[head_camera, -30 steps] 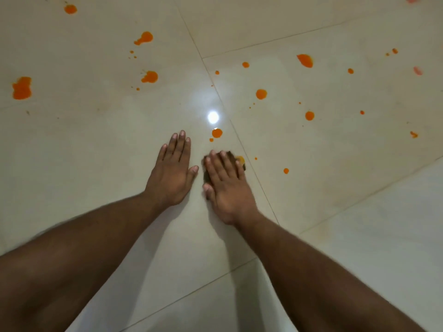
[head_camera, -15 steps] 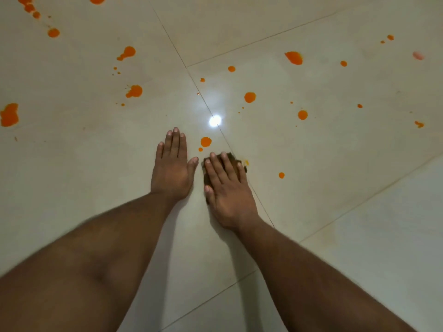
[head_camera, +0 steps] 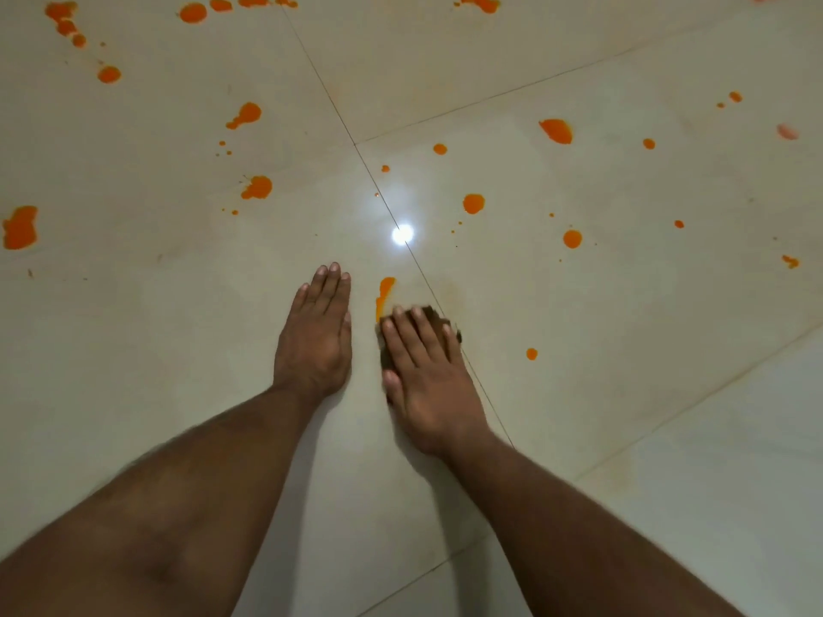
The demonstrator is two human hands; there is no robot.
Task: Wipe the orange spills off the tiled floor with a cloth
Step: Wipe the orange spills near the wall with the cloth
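Note:
My right hand (head_camera: 423,376) lies flat on a small dark brown cloth (head_camera: 434,314), pressing it to the cream tiled floor (head_camera: 579,416); only the cloth's far edge shows past my fingertips. An orange smear (head_camera: 385,292) streaks the tile just left of those fingertips. My left hand (head_camera: 317,336) rests flat on the floor beside it, fingers together, holding nothing. Several orange spills dot the tiles beyond, among them a drop (head_camera: 531,354) to the right and a blot (head_camera: 473,203) further off.
Larger orange patches lie at the far left (head_camera: 20,227) and upper right (head_camera: 556,130). A bright lamp reflection (head_camera: 402,234) glares on a grout line ahead of my hands. A pale pink mark (head_camera: 787,131) sits at the far right.
The round drop ahead of my right hand has been dragged into a long smear as the cloth slid left. The view has tilted up, showing more spills at the top.

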